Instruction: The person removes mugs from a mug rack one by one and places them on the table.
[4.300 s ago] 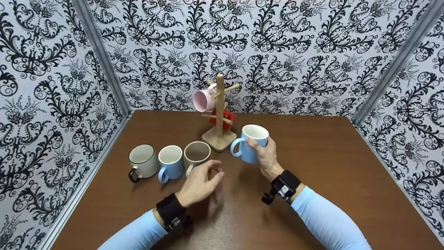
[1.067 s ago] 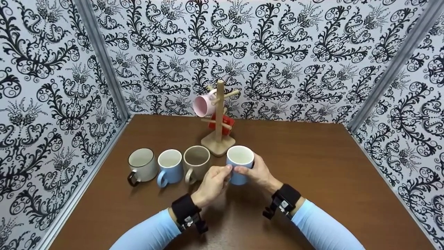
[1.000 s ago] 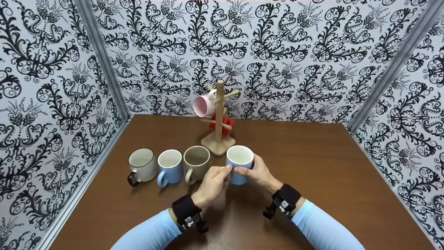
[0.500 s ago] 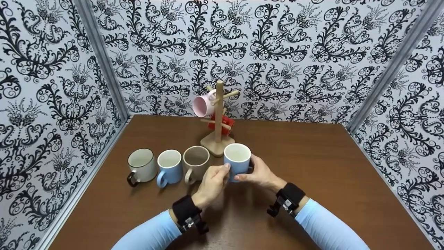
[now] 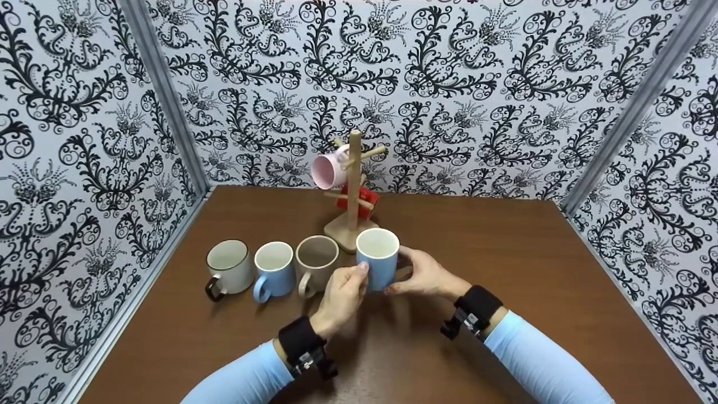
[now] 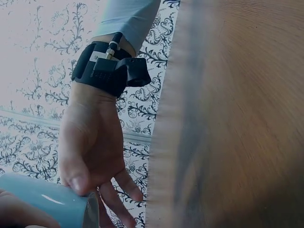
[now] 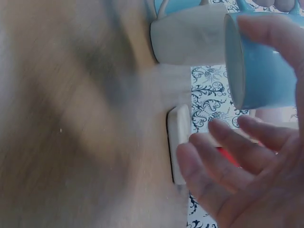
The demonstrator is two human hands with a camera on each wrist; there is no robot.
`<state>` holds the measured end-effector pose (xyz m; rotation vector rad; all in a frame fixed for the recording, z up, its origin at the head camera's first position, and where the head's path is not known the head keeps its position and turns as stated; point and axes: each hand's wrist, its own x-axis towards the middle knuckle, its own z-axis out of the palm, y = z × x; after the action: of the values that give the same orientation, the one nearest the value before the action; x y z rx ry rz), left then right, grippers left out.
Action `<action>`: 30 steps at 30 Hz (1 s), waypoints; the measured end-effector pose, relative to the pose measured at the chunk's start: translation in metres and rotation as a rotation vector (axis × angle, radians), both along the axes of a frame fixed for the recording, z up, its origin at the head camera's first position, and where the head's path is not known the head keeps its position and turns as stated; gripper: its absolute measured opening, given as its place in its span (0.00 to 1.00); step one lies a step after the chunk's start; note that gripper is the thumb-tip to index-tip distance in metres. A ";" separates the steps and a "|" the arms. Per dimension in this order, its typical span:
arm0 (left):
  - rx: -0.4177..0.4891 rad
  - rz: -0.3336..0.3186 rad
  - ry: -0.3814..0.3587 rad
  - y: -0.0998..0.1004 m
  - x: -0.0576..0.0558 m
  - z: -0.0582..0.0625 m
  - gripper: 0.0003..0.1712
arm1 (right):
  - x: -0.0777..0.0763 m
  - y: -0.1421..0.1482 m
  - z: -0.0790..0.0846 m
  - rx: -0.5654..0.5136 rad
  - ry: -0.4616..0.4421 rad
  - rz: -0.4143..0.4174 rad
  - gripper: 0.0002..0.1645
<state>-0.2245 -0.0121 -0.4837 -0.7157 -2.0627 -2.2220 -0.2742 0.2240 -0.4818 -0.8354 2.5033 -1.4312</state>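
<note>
A light-blue mug (image 5: 377, 266) with a white inside is held upright in front of the wooden mug stand (image 5: 352, 185). My left hand (image 5: 341, 294) grips it from the left, fingers curled at the handle side in the right wrist view. My right hand (image 5: 429, 278) is at its right side, thumb and fingers spread apart. In the left wrist view the right thumb lies against or very near the mug; contact is unclear. A pink mug (image 5: 330, 170) hangs on an upper peg of the stand, and a red mug (image 5: 366, 201) on a lower peg behind.
Left of my left hand stand a beige mug (image 5: 318, 261), a second light-blue mug (image 5: 276, 272) and a grey-white mug (image 5: 231, 266) with a black handle, in a row on the brown table (image 5: 505, 247). Patterned walls (image 5: 449, 84) enclose the table's back and sides.
At 4.3 s ago, my right hand alone held the mug; now my left hand grips it. Over the last second it moved slightly left and up while my right hand's fingers loosened and drew rightward.
</note>
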 end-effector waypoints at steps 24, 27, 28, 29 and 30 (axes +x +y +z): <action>-0.045 0.108 -0.053 -0.004 0.002 -0.017 0.32 | 0.000 0.027 -0.001 0.302 0.095 -0.117 0.37; -0.053 0.125 -0.062 -0.004 0.001 -0.020 0.32 | 0.000 0.028 -0.001 0.320 0.115 -0.119 0.33; -0.056 0.133 -0.059 -0.004 0.001 -0.020 0.32 | 0.000 0.029 -0.002 0.317 0.121 -0.114 0.32; -0.061 0.143 -0.053 -0.004 0.001 -0.021 0.31 | 0.000 0.029 -0.002 0.315 0.124 -0.112 0.31; -0.063 0.149 -0.048 -0.003 0.001 -0.023 0.31 | 0.000 0.030 -0.002 0.317 0.131 -0.111 0.29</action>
<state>-0.2235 -0.0152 -0.5065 -0.4983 -2.1398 -2.1234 -0.2747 0.2542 -0.4841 -0.7610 2.8124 -0.9925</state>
